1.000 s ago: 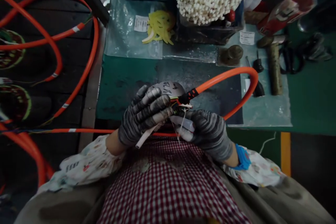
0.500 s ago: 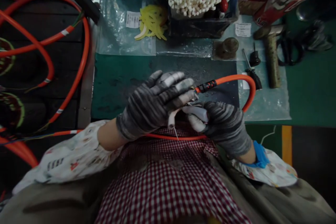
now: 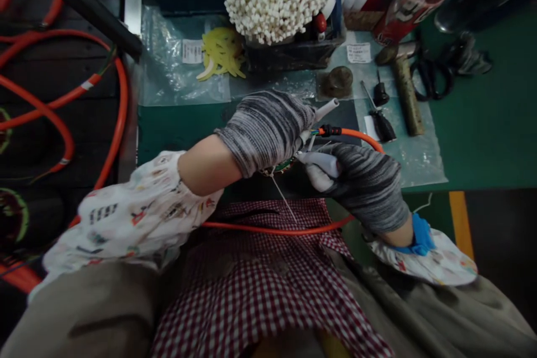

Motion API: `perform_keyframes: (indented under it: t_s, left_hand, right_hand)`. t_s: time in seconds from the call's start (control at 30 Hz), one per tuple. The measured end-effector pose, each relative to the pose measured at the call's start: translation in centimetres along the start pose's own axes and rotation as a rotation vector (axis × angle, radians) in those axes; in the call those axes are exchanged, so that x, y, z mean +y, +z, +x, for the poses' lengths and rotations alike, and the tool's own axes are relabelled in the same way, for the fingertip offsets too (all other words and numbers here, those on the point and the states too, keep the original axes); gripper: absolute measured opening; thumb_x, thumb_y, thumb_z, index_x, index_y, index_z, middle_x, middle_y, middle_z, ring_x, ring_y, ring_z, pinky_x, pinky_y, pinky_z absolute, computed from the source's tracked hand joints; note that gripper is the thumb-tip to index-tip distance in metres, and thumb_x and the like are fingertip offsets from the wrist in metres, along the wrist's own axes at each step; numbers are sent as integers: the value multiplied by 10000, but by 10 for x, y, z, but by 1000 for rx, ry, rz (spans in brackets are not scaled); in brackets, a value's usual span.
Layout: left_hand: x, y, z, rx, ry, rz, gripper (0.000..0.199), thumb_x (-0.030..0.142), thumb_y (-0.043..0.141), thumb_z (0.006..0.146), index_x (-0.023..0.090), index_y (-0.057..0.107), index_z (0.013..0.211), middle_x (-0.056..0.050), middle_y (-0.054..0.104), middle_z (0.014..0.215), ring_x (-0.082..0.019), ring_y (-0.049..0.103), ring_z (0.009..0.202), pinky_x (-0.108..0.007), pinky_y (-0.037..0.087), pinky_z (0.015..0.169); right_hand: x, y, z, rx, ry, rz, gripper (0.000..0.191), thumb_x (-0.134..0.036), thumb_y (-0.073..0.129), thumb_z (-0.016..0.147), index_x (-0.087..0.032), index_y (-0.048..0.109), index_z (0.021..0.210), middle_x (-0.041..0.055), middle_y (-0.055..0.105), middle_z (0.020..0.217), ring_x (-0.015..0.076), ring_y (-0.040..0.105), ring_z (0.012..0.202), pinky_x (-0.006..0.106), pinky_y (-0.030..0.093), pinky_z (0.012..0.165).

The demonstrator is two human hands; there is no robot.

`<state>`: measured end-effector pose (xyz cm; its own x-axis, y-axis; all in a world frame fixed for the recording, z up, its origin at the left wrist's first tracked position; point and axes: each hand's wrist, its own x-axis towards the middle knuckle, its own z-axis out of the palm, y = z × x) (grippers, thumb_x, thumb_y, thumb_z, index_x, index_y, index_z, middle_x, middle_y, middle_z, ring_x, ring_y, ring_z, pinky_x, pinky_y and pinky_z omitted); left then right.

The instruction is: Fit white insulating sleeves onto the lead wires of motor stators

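Observation:
My left hand (image 3: pixel 271 131), in a grey striped glove, is closed with a white tube (image 3: pixel 327 109) sticking out past its fingers. My right hand (image 3: pixel 361 179), gloved alike, grips a pale, pointed tool (image 3: pixel 321 163) whose tip meets the work near my left fingertips. Under my left hand part of a round green piece (image 3: pixel 285 166) shows, and a thin white string (image 3: pixel 284 198) hangs from it. An orange cable (image 3: pixel 356 134) with a black collar and small coloured wires runs up to the work from the right.
A black bin (image 3: pixel 293 56) of white sticks stands at the back, beside yellow strips (image 3: pixel 224 50). On the right lie a hammer (image 3: pixel 406 95), screwdrivers (image 3: pixel 381 126) and scissors (image 3: pixel 432 78). A red can (image 3: pixel 411 5) stands behind. Orange cables (image 3: pixel 121 117) loop at the left.
My left hand has turned over from outstretched fingers to a closed grip, and the white tube now points up and right. The view has shifted, with the bench items appearing further left.

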<state>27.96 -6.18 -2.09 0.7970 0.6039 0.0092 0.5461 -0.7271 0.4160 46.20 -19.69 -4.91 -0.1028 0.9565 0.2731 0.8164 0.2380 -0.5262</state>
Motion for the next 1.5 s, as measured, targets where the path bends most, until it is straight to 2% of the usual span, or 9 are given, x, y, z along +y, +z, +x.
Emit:
perform_keyframes:
  t_s: [0.13, 0.3, 0.67, 0.77, 1.0, 1.17, 1.33, 1.43, 1.5]
  left_hand:
    - [20, -20, 23, -279, -76, 269, 320, 266, 582, 1049, 119, 774, 1258, -136, 801, 1116, -386, 799, 1108, -505, 652, 1011]
    - [35, -35, 29, -384, -115, 329, 363, 263, 494, 1115, 118, 732, 1347, -174, 809, 1216, -383, 780, 1197, -493, 642, 1031]
    - [21, -28, 4, -269, -1, 204, 449, 276, 595, 1072, 94, 674, 1474, -180, 732, 1475, -325, 732, 1336, -478, 601, 1174]
    - [23, -29, -12, -330, -39, 223, 723, 392, 784, 974, 116, 570, 1608, -216, 597, 1652, -402, 590, 1522, -574, 494, 1289]
    - [31, -17, -44, -260, -192, 327, 927, 342, 881, 913, 183, 443, 1715, -251, 443, 1769, -481, 473, 1600, -647, 519, 1219]
    - [14, -3, -46, -170, -191, 296, 1096, 367, 971, 788, 168, 423, 1715, -236, 487, 1742, -473, 498, 1576, -630, 493, 1256]
    - [1, -5, -41, -209, -213, 206, 1098, 401, 991, 803, 174, 438, 1724, -206, 476, 1761, -425, 460, 1632, -560, 416, 1359]
    - [5, -9, -42, -247, -268, 172, 1096, 412, 994, 811, 183, 440, 1727, -199, 448, 1784, -423, 407, 1672, -581, 364, 1392]
    - [9, -8, -44, -266, -293, 151, 1116, 434, 998, 802, 192, 433, 1734, -200, 428, 1796, -429, 375, 1690, -606, 327, 1407]
  right_hand:
    - [5, 3, 6, 79, -63, -192, 189, -409, 741, 1010, -271, 788, 890, 35, 771, 787, 247, 723, 716, 376, 569, 654]
    - [6, 6, 12, 103, -100, -262, 187, -371, 706, 1000, -273, 803, 874, 13, 751, 717, 219, 688, 636, 349, 508, 578]
    - [44, -33, -14, 125, 319, 344, 238, -416, 751, 998, -264, 879, 1130, 55, 907, 1088, 310, 876, 986, 456, 724, 914]
    - [62, -37, 5, 186, 374, 462, 313, -480, 770, 999, -276, 874, 1212, 60, 890, 1219, 334, 848, 1153, 517, 693, 1055]
    - [131, 24, 90, 298, 282, 482, 540, -551, 784, 974, -243, 758, 1417, 111, 766, 1512, 339, 704, 1439, 546, 519, 1297]
    - [153, 61, 107, 320, 291, 417, 603, -514, 686, 1023, -251, 625, 1562, 121, 650, 1652, 314, 596, 1557, 515, 464, 1340]
    - [121, 21, 86, 434, 199, 389, 530, -411, 639, 1027, -254, 615, 1533, 132, 695, 1583, 280, 680, 1442, 516, 539, 1262]
    - [68, -11, 56, 551, 124, 194, 278, -388, 609, 1054, -267, 790, 1227, 117, 855, 1187, 321, 821, 1127, 535, 668, 1037]
    - [32, -12, 31, 352, -49, 97, 216, -430, 691, 1000, -270, 821, 935, 65, 824, 787, 280, 805, 717, 409, 670, 686]
